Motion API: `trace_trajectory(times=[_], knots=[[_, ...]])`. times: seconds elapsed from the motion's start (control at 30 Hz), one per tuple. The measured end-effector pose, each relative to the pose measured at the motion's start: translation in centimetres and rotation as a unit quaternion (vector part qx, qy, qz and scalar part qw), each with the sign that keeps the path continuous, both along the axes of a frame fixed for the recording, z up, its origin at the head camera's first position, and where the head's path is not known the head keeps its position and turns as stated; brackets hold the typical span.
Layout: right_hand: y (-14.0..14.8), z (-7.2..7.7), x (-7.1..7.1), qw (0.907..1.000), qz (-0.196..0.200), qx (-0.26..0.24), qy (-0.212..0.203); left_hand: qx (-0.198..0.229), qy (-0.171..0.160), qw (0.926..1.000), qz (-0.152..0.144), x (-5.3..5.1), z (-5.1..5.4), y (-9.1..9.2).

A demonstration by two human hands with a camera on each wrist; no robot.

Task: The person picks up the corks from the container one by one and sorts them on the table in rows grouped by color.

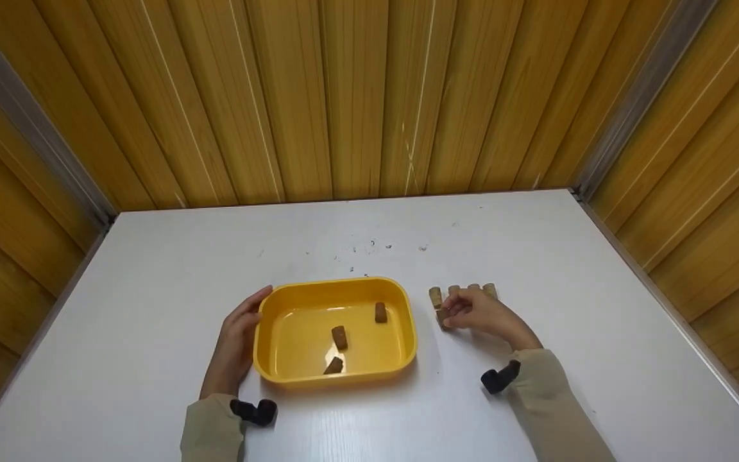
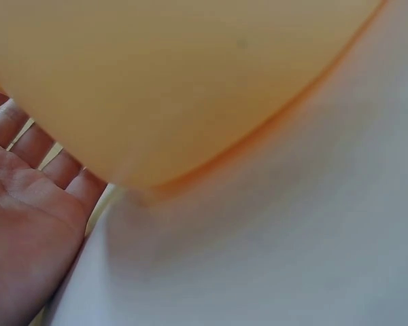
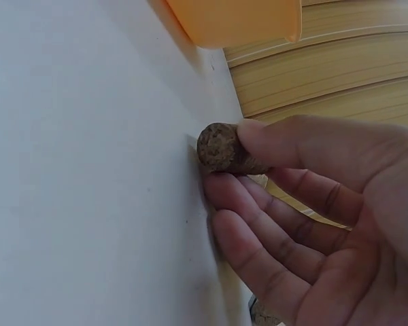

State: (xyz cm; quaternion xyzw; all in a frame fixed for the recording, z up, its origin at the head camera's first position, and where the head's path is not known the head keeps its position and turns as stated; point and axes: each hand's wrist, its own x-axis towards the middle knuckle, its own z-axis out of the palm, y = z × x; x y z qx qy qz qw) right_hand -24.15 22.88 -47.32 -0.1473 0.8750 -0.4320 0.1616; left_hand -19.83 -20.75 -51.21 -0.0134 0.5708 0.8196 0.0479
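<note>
A yellow plastic tray (image 1: 334, 380) sits on the white table with 3 dark brown corks inside, one near its right end (image 1: 380, 312), one mid-tray (image 1: 339, 337) and one by the near wall (image 1: 333, 366). Against the tray's left side rests my left hand (image 1: 236, 343), its fingers (image 2: 34, 144) extended along the outer wall. My right hand (image 1: 482, 314) pinches another dark cork (image 3: 221, 148) between thumb and fingers, low over the table right of the tray. Just beyond it stands a row of several lighter corks (image 1: 435, 296), partly hidden by that hand.
The white table (image 1: 151, 289) has small dark scuff marks behind the tray. Wood-patterned panels (image 1: 356, 96) rise along the back and both sides. Each wrist carries a small black camera, such as the right one (image 1: 500, 377).
</note>
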Motion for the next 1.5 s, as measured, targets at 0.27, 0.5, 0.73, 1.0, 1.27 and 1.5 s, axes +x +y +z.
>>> trace_trajectory(times=[0.27,0.5,0.73,1.0,1.27,1.5], knots=[[-0.1,0.02,-0.01,0.9998,-0.012,0.018,-0.003,0.002,-0.001,1.0,0.005,-0.02,-0.05,-0.06],[-0.13,0.17,-0.01,0.9991,-0.017,0.036,-0.011,0.008,-0.004,1.0,0.005,0.0,-0.03,0.0],[-0.18,0.36,0.13,0.9983,-0.021,0.049,-0.023,0.011,-0.005,0.9999,0.0,-0.07,-0.01,-0.03],[-0.09,0.27,0.17,0.9979,-0.017,0.062,-0.01,0.035,0.003,0.9994,0.005,-0.05,-0.1,0.01],[-0.2,0.49,0.19,0.997,-0.017,0.075,-0.006,0.025,-0.001,0.9997,0.003,-0.18,-0.12,-0.02],[-0.27,0.74,0.15,0.9964,-0.012,0.084,0.005,0.034,-0.002,0.9994,-0.004,-0.15,-0.17,-0.15]])
